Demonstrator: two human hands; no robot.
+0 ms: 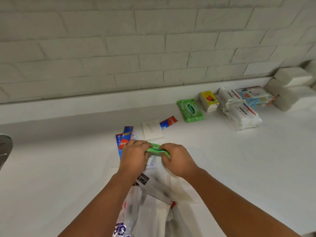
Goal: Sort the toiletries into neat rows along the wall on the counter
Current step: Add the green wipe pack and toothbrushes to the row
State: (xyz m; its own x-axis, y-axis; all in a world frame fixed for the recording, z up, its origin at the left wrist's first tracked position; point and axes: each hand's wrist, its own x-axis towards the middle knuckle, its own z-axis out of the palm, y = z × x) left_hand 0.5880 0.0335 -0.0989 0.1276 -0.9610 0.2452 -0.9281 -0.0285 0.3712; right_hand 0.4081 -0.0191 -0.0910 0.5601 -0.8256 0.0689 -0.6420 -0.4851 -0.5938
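My left hand and my right hand both grip a small green wipes pack held just above the white counter. Along the wall to the right lie a second green wipes pack, a yellow tissue stack, white soap packs and a light-blue wipes pack. Red-and-blue toothpaste sachets lie loose behind my left hand, another sachet sits beside a flat white packet.
Clear plastic packets lie piled under my forearms at the front. White tissue bundles are stacked in the far right corner. A grey metal object shows at the left edge. A low ledge runs under the brick wall.
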